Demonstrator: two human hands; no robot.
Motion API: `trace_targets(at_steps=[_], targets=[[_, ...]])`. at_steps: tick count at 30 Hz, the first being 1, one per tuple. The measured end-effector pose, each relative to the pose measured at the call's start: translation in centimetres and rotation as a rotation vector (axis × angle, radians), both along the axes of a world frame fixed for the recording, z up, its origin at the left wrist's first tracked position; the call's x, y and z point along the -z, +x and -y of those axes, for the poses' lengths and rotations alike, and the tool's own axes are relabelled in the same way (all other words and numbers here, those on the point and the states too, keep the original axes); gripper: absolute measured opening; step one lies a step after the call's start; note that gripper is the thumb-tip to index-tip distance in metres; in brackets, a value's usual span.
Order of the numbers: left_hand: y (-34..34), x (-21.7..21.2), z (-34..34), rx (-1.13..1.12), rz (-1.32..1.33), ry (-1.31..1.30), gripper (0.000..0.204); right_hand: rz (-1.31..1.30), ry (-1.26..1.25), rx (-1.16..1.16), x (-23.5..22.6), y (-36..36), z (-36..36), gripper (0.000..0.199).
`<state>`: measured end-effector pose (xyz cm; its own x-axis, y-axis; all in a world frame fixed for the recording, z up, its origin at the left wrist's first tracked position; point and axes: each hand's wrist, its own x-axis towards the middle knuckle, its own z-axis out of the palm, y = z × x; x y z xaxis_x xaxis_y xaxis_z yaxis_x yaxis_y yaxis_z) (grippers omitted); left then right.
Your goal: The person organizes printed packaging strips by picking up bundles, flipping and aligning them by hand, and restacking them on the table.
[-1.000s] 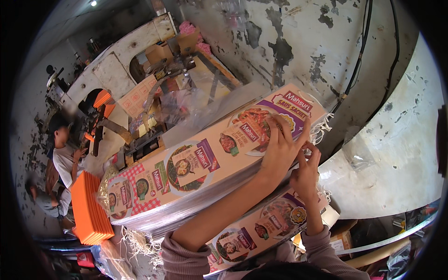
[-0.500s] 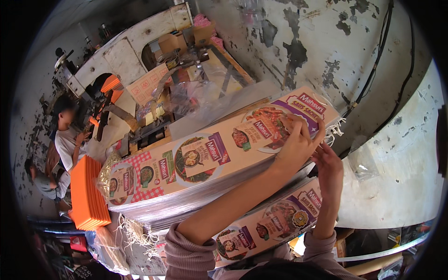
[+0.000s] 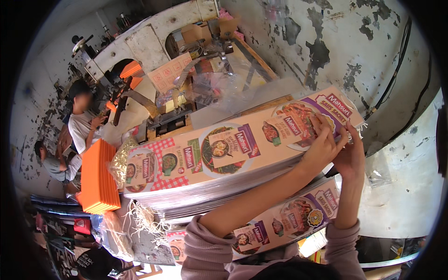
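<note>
A tall stack of long printed cardboard sheets [image 3: 261, 158] lies slanted across the bench, its top sheet showing food pictures and purple labels. Near its right end, my left hand [image 3: 322, 145] rests on the top sheet with fingers bent and spread apart. Against the near edge, just right of it, my right hand [image 3: 351, 157] is closed, fingertips raised beside the left hand's. What its fingers pinch is hidden. White strings [image 3: 144, 217] hang from the left end of the stack. A second stack of similar sheets [image 3: 284, 226] lies nearer, beneath my left forearm.
Orange stacked pieces [image 3: 100, 177] stand at the left end beside a clear bag of gold-coloured bits [image 3: 122, 161]. Behind are a large pale machine [image 3: 135, 49] and clear plastic sheeting [image 3: 210, 88]. A seated person [image 3: 84, 126] works at far left. A peeling wall [image 3: 322, 46] rises behind.
The view has shifted, so the stacks and bench sit further right in the picture. My left fingers have bent more on the top sheet, and my right hand stays close beside them.
</note>
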<state>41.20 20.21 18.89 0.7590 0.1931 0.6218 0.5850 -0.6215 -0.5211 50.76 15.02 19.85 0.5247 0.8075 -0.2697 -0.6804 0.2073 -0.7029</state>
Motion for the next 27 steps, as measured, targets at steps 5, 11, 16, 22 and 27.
trace_targets(at_steps=[5, 11, 16, 22, 27], targets=[[0.1, 0.6, 0.2, 0.002, 0.054, -0.027, 0.026, -0.044, -0.006, -0.085, -0.3, 0.5, -0.9, 0.025], [-2.3, -1.5, 3.1, 0.167, 0.236, -0.347, 0.039, 0.039, 0.013, -0.099, 0.5, 0.4, -1.2, 0.026], [-6.8, 2.3, 11.3, 0.588, 1.112, -1.757, 0.051, 0.070, -0.276, 0.053, -1.7, -1.0, -0.5, 0.051], [-9.3, 5.0, 8.3, 0.728, 1.732, -1.923, 0.039, -0.034, -0.222, -0.019, -2.3, -1.7, 0.0, 0.044], [-12.8, 6.2, 7.7, 1.239, 2.368, -1.615, 0.017, -0.051, -0.270, -0.029, -1.6, -1.2, 0.1, 0.039]])
